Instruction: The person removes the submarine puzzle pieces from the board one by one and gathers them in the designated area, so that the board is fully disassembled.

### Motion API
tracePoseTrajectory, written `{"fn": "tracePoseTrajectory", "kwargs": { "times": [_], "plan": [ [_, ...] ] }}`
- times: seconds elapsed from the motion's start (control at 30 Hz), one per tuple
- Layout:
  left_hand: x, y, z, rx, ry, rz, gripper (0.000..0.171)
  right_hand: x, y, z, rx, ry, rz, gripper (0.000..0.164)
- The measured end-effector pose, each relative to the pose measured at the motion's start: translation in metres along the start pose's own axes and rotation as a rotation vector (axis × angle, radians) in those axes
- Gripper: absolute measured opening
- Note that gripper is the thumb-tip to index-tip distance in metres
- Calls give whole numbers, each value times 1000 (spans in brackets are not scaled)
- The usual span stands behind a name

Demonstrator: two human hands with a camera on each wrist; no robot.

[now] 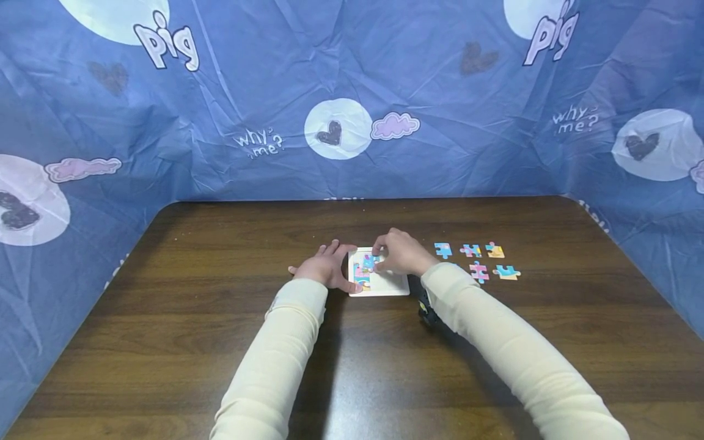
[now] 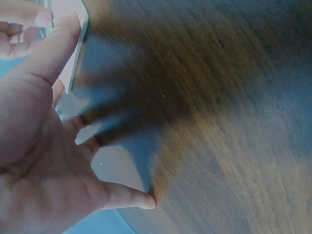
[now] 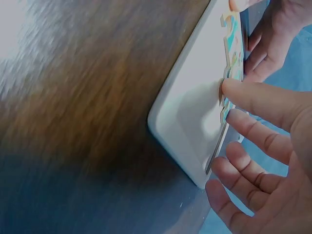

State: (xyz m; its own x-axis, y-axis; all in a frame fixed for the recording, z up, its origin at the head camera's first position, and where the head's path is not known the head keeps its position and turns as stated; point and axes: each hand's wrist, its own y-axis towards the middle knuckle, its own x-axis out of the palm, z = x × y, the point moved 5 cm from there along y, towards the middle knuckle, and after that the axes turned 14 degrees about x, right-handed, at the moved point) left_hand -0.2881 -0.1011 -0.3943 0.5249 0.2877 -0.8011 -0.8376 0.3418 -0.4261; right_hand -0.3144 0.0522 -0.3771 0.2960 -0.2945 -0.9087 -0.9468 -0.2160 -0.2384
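A white puzzle tray lies on the table, with joined jigsaw pieces in pink, blue and yellow along its left side. My left hand is spread at the tray's left edge, its thumb on the near corner and its index finger by the far one. Reaching in from the right, my right hand pinches a jigsaw piece between thumb and index finger, right at the edge of the joined pieces. Its other fingers hang loosely over the tray's far rim. The fingers partly hide that piece.
Several loose jigsaw pieces lie right of the tray, among them a blue one, a yellow one and a pink one. The brown wooden table ends at a blue printed cloth behind and on both sides.
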Motion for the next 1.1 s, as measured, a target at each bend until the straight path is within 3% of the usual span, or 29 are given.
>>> {"fn": "tracePoseTrajectory", "kwargs": {
  "times": [0.37, 0.7, 0.9, 1.1],
  "plan": [
    [5, 19, -9, 11, 11, 18, 99, -2, 0, 9, -13, 11, 0, 30],
    [4, 13, -2, 34, 24, 28, 97, -10, -9, 20, -50, 14, 36, 31],
    [-1, -1, 5, 32, 9, 37, 94, -19, -19, 27, -78, 43, 36, 31],
    [-1, -3, 3, 36, 2, 42, 94, -26, -27, 34, -83, 39, 44, 32]
  ]
}}
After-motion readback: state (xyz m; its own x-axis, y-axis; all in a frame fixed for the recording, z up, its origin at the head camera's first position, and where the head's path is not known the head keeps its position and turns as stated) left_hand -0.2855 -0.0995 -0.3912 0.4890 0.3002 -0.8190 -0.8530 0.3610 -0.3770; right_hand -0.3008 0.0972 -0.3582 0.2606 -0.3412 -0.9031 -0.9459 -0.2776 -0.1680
